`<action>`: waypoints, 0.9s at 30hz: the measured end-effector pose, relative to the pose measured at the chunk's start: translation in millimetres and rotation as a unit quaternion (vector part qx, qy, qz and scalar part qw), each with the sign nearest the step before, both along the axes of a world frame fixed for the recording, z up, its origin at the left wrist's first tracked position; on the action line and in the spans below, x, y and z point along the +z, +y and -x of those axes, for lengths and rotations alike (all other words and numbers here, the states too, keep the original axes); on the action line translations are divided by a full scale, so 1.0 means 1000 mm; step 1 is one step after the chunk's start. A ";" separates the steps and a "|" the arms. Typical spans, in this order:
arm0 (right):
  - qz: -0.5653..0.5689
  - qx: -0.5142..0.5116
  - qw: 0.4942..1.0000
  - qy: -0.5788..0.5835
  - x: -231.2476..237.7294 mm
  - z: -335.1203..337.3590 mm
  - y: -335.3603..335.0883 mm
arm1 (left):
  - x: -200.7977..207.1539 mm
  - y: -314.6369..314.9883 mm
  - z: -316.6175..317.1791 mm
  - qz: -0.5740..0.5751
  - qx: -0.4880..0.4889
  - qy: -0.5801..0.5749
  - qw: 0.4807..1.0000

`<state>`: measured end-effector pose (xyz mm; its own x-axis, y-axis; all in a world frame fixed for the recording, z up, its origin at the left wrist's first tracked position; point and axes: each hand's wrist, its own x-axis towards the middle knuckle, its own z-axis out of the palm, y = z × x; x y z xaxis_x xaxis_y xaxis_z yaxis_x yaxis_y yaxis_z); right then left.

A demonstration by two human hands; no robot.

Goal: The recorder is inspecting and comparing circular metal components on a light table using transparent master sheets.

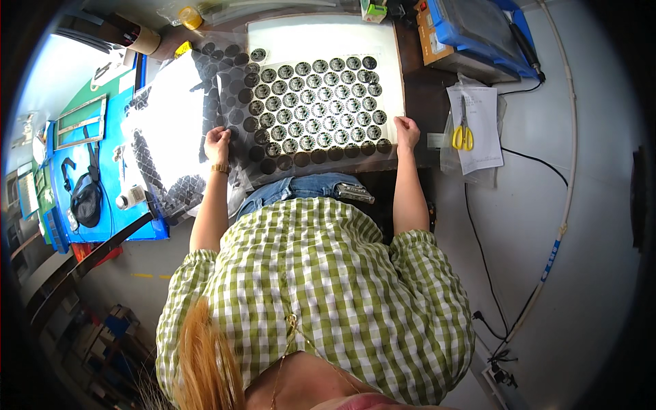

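Observation:
A clear film sheet (320,109) printed with rows of dark round designs lies over a brightly lit white panel (321,34) in front of me. Its left and near parts, with more round prints, reach past the glowing area and look dark. My left hand (217,145), with a band at the wrist, is closed in a pinch on the film by its left side. At the near right corner, my right hand (407,133) pinches the film's edge between thumb and fingers. The fingertips of both hands are partly hidden.
Left of the film lies a glaring white sheet (178,102) with dark patterned edges. A blue table (113,184) holds a black bag (87,199). On the right, yellow-handled scissors (462,137) hang over paper (482,147), below a box (437,37) and a blue case (478,27).

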<state>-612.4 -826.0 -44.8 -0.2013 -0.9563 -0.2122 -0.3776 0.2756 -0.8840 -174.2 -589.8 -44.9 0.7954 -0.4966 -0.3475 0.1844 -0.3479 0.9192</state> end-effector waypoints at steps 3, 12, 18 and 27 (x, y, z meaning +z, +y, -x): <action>-0.056 0.009 0.997 -0.058 0.017 -0.001 0.002 | 0.018 -0.001 0.002 -0.005 0.007 0.071 0.997; -0.148 0.108 0.942 -0.280 0.113 -0.027 0.025 | 0.114 0.017 0.015 0.086 -0.040 0.140 0.986; -0.111 0.134 0.936 -0.307 0.133 -0.036 0.023 | 0.128 0.041 0.020 0.095 0.008 0.165 0.982; -0.156 0.308 0.876 -0.337 0.180 -0.095 0.054 | 0.118 0.083 -0.007 0.109 0.092 0.132 0.981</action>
